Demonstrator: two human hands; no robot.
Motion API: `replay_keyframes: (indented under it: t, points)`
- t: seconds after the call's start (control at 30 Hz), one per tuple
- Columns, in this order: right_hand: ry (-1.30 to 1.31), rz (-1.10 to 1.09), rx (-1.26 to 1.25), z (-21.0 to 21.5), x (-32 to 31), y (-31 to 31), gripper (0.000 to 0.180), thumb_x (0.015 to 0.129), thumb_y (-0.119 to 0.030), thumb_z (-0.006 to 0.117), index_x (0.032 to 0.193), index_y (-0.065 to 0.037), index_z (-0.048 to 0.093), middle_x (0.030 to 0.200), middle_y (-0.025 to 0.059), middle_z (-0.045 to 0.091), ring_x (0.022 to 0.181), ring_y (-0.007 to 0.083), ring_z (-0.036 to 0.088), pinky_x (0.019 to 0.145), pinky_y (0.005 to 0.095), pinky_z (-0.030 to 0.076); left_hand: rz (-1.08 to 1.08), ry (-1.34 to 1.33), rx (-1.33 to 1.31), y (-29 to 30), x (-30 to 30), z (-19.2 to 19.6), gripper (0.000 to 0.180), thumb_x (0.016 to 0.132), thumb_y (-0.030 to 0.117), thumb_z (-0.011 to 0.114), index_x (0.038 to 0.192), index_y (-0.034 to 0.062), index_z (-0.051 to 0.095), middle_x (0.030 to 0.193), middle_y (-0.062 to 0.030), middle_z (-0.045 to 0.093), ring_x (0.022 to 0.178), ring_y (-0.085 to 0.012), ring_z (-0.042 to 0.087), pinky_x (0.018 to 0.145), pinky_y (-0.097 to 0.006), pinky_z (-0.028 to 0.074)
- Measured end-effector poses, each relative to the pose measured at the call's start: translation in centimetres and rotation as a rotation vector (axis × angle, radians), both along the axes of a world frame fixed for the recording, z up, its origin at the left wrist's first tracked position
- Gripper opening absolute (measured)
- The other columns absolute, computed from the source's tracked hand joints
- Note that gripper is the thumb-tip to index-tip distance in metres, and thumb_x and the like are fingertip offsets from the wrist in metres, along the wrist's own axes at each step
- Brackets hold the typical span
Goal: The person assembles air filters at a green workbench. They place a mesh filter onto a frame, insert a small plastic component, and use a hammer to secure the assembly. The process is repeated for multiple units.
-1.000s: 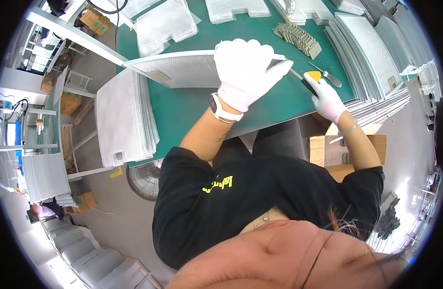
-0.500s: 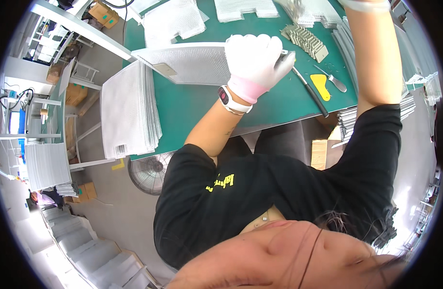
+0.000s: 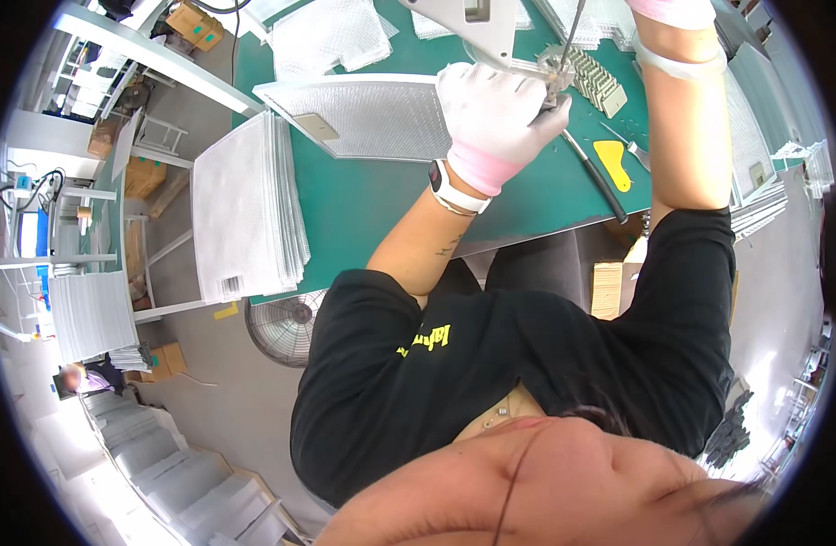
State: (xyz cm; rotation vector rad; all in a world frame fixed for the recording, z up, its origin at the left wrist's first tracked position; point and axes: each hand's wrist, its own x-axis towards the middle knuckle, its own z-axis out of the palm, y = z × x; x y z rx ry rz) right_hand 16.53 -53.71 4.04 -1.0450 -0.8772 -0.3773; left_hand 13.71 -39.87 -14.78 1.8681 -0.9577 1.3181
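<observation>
My left hand point(image 3: 495, 114), in a white glove with a pink cuff, is closed near the right end of a framed mesh panel point(image 3: 382, 118). A beige plate point(image 3: 316, 126) sits near that panel's left end. Right by my left fingertips is the metal head of a pale grey tool point(image 3: 486, 32), its body cut off by the top edge. A thin dark rod point(image 3: 574, 27) rises beside it. My right hand point(image 3: 677, 11) is at the top right, mostly out of view: only pink glove cloth shows, its fingers hidden.
On the green table point(image 3: 345, 218) lie a black-handled hammer point(image 3: 600, 182), a yellow scraper-like piece point(image 3: 613, 166), a screwdriver-like tool point(image 3: 638, 156) and a row of beige plates point(image 3: 598, 82). A stack of mesh sheets point(image 3: 245, 209) overhangs the left edge. A fan point(image 3: 286, 329) stands below.
The grey tool has come into view at the top, its head at my left fingertips. My left hand and the panel have shifted slightly right; my right hand has moved left and down.
</observation>
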Motion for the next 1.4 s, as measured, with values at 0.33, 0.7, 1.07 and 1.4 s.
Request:
replay_keyframes:
  t: [0.33,0.7,1.07,1.4]
  points:
    - [-0.025,0.239,-0.079,-3.4,0.1,1.0,0.034,0.101,-0.034,0.061,0.087,-0.003,0.055,0.069,0.0014,0.051,0.056,0.0089,0.045,0.050,0.0216,0.037,-0.016,0.080,0.036,0.7,-0.8,-0.4,0.018,0.070,0.031,0.082,0.081,0.0184,0.074,0.070,0.0039,0.064,0.062,-0.0214,0.059,0.064,-0.039,0.041]
    - [0.513,0.385,0.435,-4.1,-1.2,3.9,0.042,0.099,-0.027,0.057,0.126,0.004,0.054,0.084,0.0129,0.065,0.056,0.0138,0.057,0.046,0.0223,0.042,-0.364,0.269,0.024,0.5,-0.6,-0.8,0.023,0.078,0.011,0.079,0.099,0.0042,0.071,0.083,-0.0070,0.067,0.075,-0.0254,0.060,0.070,-0.037,0.048]
    - [0.496,0.819,0.382,-8.2,1.8,2.7,0.045,0.098,-0.030,0.057,0.126,0.006,0.057,0.093,0.0197,0.067,0.059,0.0207,0.060,0.040,0.0252,0.039,-0.301,0.213,0.066,1.0,-0.4,-1.1,0.020,0.079,0.015,0.078,0.095,0.0055,0.071,0.081,-0.0074,0.067,0.069,-0.0240,0.062,0.061,-0.036,0.048]
    - [0.361,0.490,0.450,-4.7,0.3,3.0,0.034,0.101,-0.023,0.057,0.125,0.001,0.058,0.102,0.0169,0.072,0.075,0.0208,0.072,0.056,0.0282,0.058,-0.083,-0.025,0.013,2.5,-2.6,0.0,0.016,0.073,0.020,0.084,0.079,0.0123,0.072,0.066,-0.0013,0.065,0.059,-0.0191,0.061,0.057,-0.033,0.046]
